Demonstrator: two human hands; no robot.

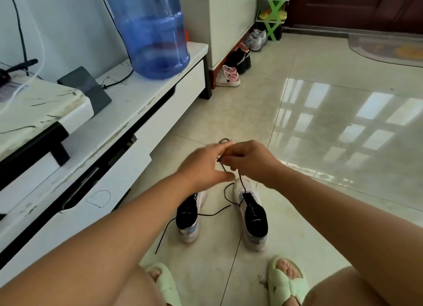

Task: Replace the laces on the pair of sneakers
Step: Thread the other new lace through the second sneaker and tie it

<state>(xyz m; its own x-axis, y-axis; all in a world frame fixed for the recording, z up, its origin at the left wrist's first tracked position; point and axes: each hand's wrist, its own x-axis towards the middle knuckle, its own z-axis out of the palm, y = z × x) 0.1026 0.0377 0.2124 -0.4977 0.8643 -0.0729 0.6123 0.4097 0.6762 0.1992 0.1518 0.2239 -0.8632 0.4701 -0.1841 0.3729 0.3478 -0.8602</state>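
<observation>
Two-hand grip, one lace, two sneakers

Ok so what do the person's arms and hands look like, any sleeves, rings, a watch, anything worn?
Both forearms are bare as far as the frame shows, with no sleeves in view. The left hand and right hand show no gloves, rings, watch or bracelet. On the feet are pale green open-toe slippers.

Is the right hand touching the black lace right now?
Touching. The head view shows the right hand with fingers curled around the black lace, which rises from the right sneaker.
</observation>
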